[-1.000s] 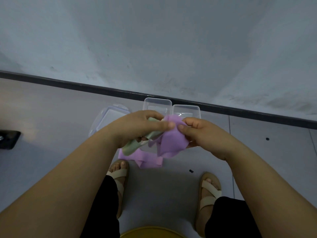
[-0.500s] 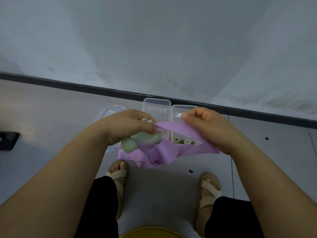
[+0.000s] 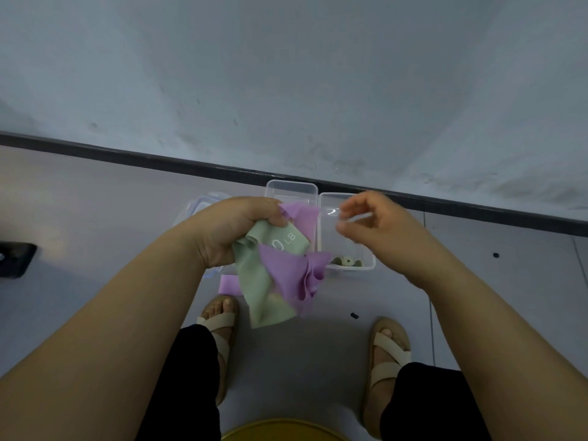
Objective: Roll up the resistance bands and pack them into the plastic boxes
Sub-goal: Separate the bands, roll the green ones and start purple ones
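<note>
Released by the right hand (image 3: 378,224), the purple band (image 3: 292,275) now hangs with the green band (image 3: 264,281) from the gripping left hand (image 3: 235,227), mid-frame, long axes running downward; the blurred right hand seems slack, empty.

Sits at head height, wide-angle, facing forward and steeply down onto the clear plastic boxes (image 3: 292,185) from above and just on the near side of them. Takes in at close range, nearer than the boxes, the left forearm (image 3: 105,329), the right forearm (image 3: 496,329) and the sandalled feet (image 3: 386,348); beyond the boxes, catches the dark baseboard (image 3: 127,155) and the pale wall (image 3: 286,74) across the upper half.
</note>
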A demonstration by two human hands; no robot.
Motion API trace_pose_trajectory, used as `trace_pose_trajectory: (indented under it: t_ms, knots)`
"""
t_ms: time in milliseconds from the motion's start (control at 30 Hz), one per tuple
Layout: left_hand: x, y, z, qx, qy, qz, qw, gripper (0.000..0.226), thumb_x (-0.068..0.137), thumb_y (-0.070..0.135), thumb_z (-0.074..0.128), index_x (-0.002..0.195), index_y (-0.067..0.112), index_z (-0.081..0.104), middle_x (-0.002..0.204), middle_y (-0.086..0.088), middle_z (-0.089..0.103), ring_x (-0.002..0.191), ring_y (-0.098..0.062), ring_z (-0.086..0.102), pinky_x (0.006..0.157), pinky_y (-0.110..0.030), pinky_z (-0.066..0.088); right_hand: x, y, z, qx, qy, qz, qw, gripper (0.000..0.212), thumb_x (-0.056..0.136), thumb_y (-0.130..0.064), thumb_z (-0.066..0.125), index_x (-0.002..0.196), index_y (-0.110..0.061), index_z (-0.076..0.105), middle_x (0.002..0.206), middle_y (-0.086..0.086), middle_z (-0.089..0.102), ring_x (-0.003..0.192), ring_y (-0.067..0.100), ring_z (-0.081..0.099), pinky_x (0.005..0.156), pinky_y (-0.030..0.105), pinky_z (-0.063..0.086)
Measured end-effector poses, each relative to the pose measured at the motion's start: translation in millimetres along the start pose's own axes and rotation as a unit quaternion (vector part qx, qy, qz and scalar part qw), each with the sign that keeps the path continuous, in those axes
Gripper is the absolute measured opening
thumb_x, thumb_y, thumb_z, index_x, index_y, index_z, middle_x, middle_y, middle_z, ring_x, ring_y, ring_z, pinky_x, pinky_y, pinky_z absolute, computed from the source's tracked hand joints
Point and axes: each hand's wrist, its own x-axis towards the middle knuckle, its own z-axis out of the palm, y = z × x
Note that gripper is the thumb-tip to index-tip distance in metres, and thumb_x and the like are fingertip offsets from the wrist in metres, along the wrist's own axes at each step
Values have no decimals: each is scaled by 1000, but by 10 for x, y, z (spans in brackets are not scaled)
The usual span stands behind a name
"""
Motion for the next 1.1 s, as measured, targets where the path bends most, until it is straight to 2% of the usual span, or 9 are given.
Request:
trace_pose_trajectory:
  t_ms: [133, 267, 433, 600, 700, 767, 833, 900, 1100]
  knots:
    - [-2, 21, -9, -46, 5, 7, 999, 36, 60, 15, 56, 96, 10, 57, 80, -11, 59, 67, -22, 56, 62, -27, 47, -32, -8, 165, -68, -148, -19, 986, 42, 73, -39, 73, 112, -30, 58, 102, -21, 58, 93, 0, 58, 83, 20, 50]
    - [-18, 44, -5, -13, 92, 5, 996, 8, 75, 13, 61, 83, 13, 63, 75, -9, 62, 64, -21, 57, 60, -26, 47, 0, -3, 146, -108, -29, -45, 993, 10, 82, -27, 68, 85, -18, 69, 83, 2, 68, 81, 19, 62, 81, 37, 52]
    - [55, -29, -84, 196, 251, 13, 948, 22, 82, 21, 57, 89, 3, 65, 79, -14, 65, 66, -25, 58, 64, -31, 45, -16, -91, -4, 168, 60, -30, 983, 8, 89, -13, 57, 87, -16, 64, 85, 3, 68, 76, 19, 64, 72, 28, 57]
    - [54, -42, -103, 323, 268, 13, 908, 21, 88, 21, 51, 95, 7, 64, 79, -7, 61, 67, -15, 53, 55, -25, 38, 63, -138, -106, 500, 157, 51, 850, 22, 90, -4, 41, 76, -14, 54, 68, 1, 60, 68, 17, 58, 63, 28, 54]
    - [47, -41, -140, 328, 274, 18, 904, 24, 90, 26, 53, 92, 6, 65, 79, -7, 62, 65, -13, 52, 55, -23, 38, 62, -90, -183, 559, 204, 113, 796, 20, 89, -9, 39, 78, -14, 55, 74, 2, 59, 68, 14, 59, 57, 22, 52]
    - [39, -40, -161, 342, 261, 16, 903, 25, 90, 30, 54, 91, 8, 66, 85, -10, 65, 68, -17, 54, 61, -24, 41, 51, -44, -187, 481, 213, 150, 837, 22, 91, -15, 41, 72, -16, 52, 64, -2, 52, 61, 11, 52, 50, 18, 46]
    - [16, -26, -157, 337, 245, 15, 909, 27, 89, 35, 56, 90, 11, 66, 89, -12, 66, 73, -20, 56, 66, -27, 44, 47, 9, -170, 247, 181, 149, 940, 23, 92, -19, 40, 71, -17, 50, 65, -2, 48, 62, 12, 46, 56, 25, 42]
    - [-4, -8, -130, 330, 233, 14, 915, 36, 86, 46, 59, 90, 11, 67, 87, -11, 66, 73, -20, 56, 64, -28, 43, 44, 35, -135, 35, 138, 100, 985, 23, 95, -20, 36, 81, -12, 52, 73, 0, 49, 65, 14, 44, 60, 29, 37]
    - [-29, 12, -84, 296, 176, 9, 939, 22, 86, 34, 63, 94, 15, 69, 84, -6, 71, 66, -14, 63, 56, -21, 45, -59, 19, 11, -181, -201, 45, 962, 18, 94, -28, 47, 91, -19, 62, 87, -2, 60, 74, 11, 56, 71, 29, 50]
